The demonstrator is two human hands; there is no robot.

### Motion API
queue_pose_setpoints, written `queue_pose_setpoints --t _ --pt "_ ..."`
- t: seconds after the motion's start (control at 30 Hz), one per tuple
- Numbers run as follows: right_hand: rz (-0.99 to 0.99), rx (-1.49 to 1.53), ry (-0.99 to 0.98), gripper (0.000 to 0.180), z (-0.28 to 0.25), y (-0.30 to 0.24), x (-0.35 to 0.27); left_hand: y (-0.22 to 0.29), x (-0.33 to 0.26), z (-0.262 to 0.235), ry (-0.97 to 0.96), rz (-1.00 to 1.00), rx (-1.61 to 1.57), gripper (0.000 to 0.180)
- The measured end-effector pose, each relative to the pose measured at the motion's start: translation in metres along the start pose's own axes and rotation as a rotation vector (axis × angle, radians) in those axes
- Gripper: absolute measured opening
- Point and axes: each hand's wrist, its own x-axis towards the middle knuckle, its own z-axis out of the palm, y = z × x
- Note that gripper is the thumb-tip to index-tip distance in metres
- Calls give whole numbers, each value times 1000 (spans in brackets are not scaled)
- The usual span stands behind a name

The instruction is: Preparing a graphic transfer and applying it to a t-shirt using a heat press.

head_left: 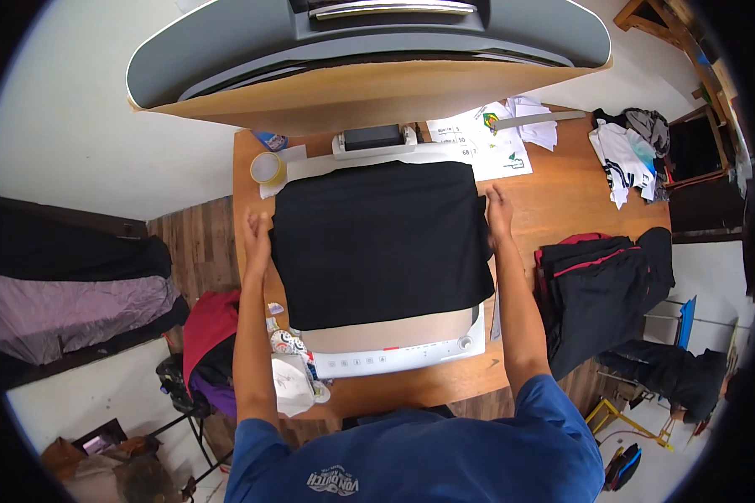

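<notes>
On the lower platen of the heat press (394, 356), at the middle of the wooden table (562, 201), we find a black garment (377, 243) laid flat and covering most of the plate. Our left hand (256, 239) lies along its left edge and our right hand (499, 214) along its right edge, fingers straight and pressed together, touching the cloth. A tape roll (268, 168) sits near the far left corner, papers (486, 138) at the far right, and a pile of dark clothes (604, 281) to the right.
</notes>
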Motion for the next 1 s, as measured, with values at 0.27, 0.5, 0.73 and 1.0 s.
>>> queue_pose_setpoints --t 0.27,0.5,0.73,1.0 --pt "319 -286 -271 54 5 14 2 -1 -36 30 -74 -167 195 61" --pt "-176 -196 -143 28 10 11 16 2 -12 29 45 -33 48 51" --pt "-608 -427 -262 26 32 -42 -24 31 -10 15 62 184 162 36" --pt "-661 -205 -284 22 11 -88 -76 106 -46 -14 306 495 396 41"
